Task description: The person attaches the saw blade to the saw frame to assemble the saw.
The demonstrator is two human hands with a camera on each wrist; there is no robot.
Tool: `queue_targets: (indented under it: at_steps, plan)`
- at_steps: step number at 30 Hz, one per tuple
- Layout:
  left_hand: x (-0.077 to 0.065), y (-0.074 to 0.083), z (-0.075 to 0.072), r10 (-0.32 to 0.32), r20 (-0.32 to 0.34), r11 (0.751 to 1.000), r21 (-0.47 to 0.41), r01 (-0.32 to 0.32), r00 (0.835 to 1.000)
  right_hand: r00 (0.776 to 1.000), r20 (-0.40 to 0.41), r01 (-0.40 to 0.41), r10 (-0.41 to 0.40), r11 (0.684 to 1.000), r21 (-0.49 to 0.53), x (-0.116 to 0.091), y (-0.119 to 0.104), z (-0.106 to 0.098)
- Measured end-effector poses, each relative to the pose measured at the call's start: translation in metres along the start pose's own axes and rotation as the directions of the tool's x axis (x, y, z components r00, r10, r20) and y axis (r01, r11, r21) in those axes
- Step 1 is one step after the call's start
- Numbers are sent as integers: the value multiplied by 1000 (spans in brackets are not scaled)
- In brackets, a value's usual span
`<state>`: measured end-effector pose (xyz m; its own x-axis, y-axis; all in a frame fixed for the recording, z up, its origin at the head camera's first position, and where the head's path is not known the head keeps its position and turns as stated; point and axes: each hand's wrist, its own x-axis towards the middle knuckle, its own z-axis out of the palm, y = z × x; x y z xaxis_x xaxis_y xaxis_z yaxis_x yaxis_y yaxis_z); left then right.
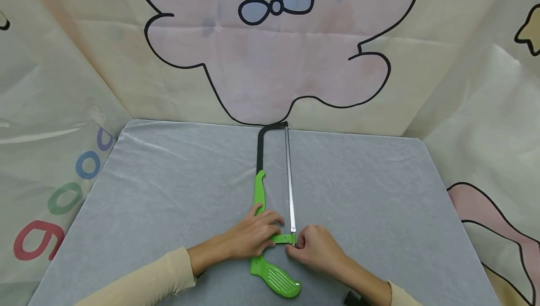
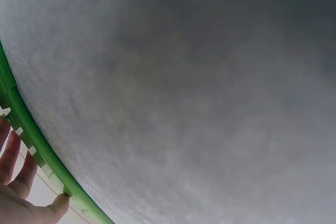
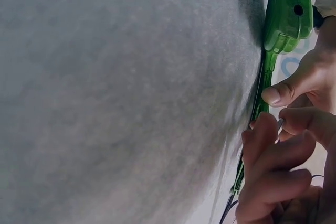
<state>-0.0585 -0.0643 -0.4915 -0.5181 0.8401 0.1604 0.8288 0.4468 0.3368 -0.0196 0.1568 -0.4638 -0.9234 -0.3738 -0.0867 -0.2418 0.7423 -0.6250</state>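
Observation:
A hacksaw (image 1: pixel 276 275) with a green handle and frame and a black bow (image 1: pixel 260 151) lies on the grey cloth. Its silver blade (image 1: pixel 289 179) runs along the right side. My left hand (image 1: pixel 251 233) holds the green frame just above the handle, fingers reaching over toward the blade. In the left wrist view its thumb (image 2: pixel 62 203) touches the green edge. At the near end of the blade, by the green arm (image 1: pixel 283 239), my right hand (image 1: pixel 318 250) pinches a small silver wing nut (image 3: pixel 280 123) between thumb and forefinger, mostly hidden by the fingers.
Grey cloth (image 1: pixel 190 165) covers the table. A printed curtain (image 1: pixel 320 62) hangs behind its far edge, near the saw's tip, with more printed cloth (image 1: pixel 38 109) along both sides. A black object (image 1: pixel 354 299) shows beside the right forearm at the front.

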Motion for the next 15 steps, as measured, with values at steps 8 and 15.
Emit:
queue_targets:
  at_steps: [8, 15]
  plan:
    - [1, 0, 0, -12, 16, 1000, -19, 12, 1000, 973, 224, -19, -59, 944, 329, 1, 15, -6]
    - [2, 0, -1, -23, 31, 999, -22, 24, 999, 890, 448, -192, -87, 820, 540, 6, 37, -10]
